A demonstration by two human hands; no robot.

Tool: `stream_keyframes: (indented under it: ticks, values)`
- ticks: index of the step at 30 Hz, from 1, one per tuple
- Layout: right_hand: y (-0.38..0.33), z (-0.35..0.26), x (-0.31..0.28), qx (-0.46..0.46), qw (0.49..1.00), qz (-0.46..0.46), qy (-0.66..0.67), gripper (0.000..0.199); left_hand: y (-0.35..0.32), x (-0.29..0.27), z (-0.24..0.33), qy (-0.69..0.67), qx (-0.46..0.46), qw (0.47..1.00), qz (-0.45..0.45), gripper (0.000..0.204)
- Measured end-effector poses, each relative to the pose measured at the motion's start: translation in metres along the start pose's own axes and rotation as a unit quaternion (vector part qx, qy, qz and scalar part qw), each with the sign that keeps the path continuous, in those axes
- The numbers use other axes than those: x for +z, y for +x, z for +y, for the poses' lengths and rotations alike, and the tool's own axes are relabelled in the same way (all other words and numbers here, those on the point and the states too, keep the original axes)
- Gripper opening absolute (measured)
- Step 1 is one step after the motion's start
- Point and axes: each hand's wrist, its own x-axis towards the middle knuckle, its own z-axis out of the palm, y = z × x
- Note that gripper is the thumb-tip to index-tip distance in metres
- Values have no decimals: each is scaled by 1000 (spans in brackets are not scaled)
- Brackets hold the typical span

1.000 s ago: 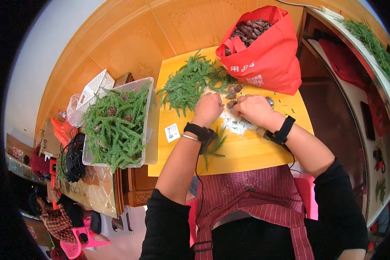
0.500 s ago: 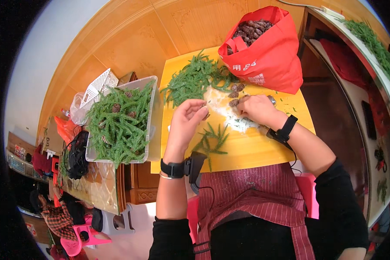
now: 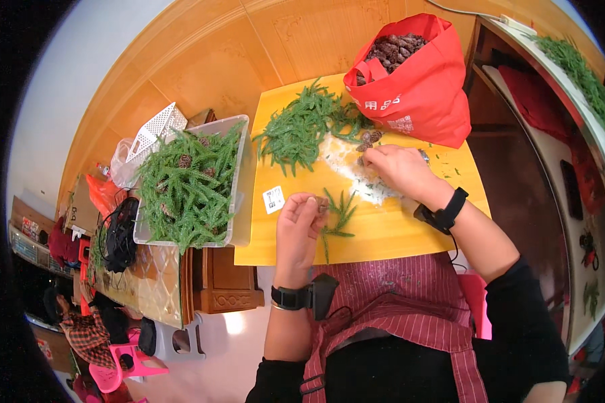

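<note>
My left hand [image 3: 300, 225] is closed in a pinch over the front of the yellow tabletop, its fingertips at the left side of a green artificial pine sprig [image 3: 340, 218]. What lies between those fingers is too small to make out. To the right, my right hand [image 3: 398, 169] has its thumb and fingers closed on a small brown pine cone, mostly hidden by the fingertips. Just beyond it lie more loose pine cones [image 3: 371, 138]. White powdery material [image 3: 343, 160] is spread on the table between my hands. A pile of green sprigs [image 3: 299, 127] lies at the back left.
A red bag [image 3: 417, 101] full of pine cones stands at the back right. Left of the table is a clear plastic bin [image 3: 243, 181] heaped with greenery and cones. A white printed card [image 3: 273, 199] lies near the table's left edge. Another person [image 3: 84, 332] sits far left.
My left hand has moved down toward me, to the single sprig, uncovering the white card. My right hand stays by the pine cones, shifting only slightly.
</note>
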Motion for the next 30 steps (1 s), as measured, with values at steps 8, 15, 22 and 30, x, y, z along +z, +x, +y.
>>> stream_keyframes:
  ticks: [8,15,22,30]
  values:
    - [-24,-17,-35,146,768,221,583,16,-9,33,-14,-62,-16,998,-2,16]
    - [-49,-24,-50,221,651,243,685,19,-7,58,-32,-97,-17,994,-41,16]
    - [-60,-25,-59,208,550,291,754,5,-7,92,-31,-94,15,993,-68,33]
    - [-62,-44,-48,116,611,212,754,10,-9,108,-25,-70,74,991,-82,36]
